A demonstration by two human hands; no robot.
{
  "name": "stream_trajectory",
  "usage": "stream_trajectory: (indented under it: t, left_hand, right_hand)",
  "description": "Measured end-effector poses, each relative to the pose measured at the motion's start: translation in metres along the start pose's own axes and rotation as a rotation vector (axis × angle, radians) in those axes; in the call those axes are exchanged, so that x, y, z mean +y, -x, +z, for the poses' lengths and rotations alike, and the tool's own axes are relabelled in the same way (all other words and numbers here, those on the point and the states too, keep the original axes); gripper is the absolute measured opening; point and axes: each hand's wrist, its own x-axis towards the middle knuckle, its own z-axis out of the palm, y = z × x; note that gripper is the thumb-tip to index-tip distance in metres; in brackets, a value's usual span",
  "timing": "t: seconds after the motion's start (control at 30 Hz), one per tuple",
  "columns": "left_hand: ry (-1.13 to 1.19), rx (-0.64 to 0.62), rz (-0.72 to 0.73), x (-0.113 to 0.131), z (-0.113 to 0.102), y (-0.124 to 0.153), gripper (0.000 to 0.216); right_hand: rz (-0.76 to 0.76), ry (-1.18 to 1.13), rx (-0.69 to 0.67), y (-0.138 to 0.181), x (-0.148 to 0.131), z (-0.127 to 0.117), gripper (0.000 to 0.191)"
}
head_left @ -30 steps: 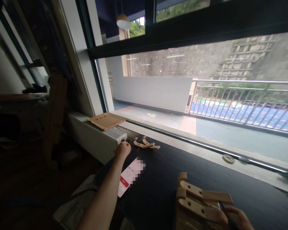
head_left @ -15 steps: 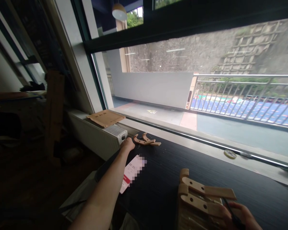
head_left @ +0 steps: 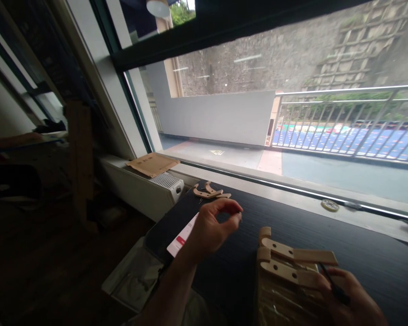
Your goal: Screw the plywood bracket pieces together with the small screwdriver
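My left hand [head_left: 212, 226] hovers over the dark table [head_left: 231, 271], thumb and forefinger pinched together on something too small to make out. My right hand [head_left: 350, 303] at the lower right rests on a wooden assembly [head_left: 289, 271] of stacked hooked slats and holds a thin dark tool [head_left: 333, 285] against it. Loose curved wooden pieces [head_left: 209, 192] lie at the table's far left edge. Partly hidden behind my left hand is a phone [head_left: 183, 235] with a white and red screen.
A white heater unit [head_left: 166, 183] with a cardboard sheet [head_left: 153, 164] on it stands left of the table. A small round tape roll [head_left: 330, 205] lies on the window sill. A large window runs along the far side. The floor at left is dark.
My left hand has drawn back from beside the curved wooden pieces toward the wooden assembly, now raised with fingers pinched. The view has tilted down slightly.
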Motion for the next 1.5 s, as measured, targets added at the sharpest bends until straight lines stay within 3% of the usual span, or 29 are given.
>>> stream_trajectory:
  t: [0.1,0.2,0.37,0.53,0.9,1.5]
  left_hand:
    - [-0.079,-0.169,0.055,0.012,0.037,0.004,0.009]
    - [-0.114,-0.285,0.104,0.01,0.058,0.001,0.013]
    - [-0.237,-0.48,0.249,-0.004,0.076,-0.003,0.02]
    - [-0.368,-0.595,0.315,-0.014,0.086,0.0,0.02]
    - [-0.457,-0.642,0.338,-0.021,0.101,0.011,0.022]
    - [-0.567,-0.655,0.39,-0.021,0.105,0.013,0.017]
  right_hand:
    - [-0.059,-0.02,0.014,0.006,-0.007,0.001,0.046]
    - [-0.095,-0.074,0.037,0.013,-0.016,0.004,0.034]
    - [-0.155,-0.139,0.174,0.018,-0.031,0.011,0.026]
    - [-0.157,-0.168,0.178,0.022,-0.037,0.012,0.023]
    - [-0.149,-0.161,0.196,0.021,-0.037,0.012,0.026]
    - [-0.16,-0.174,0.204,0.024,-0.04,0.011,0.022]
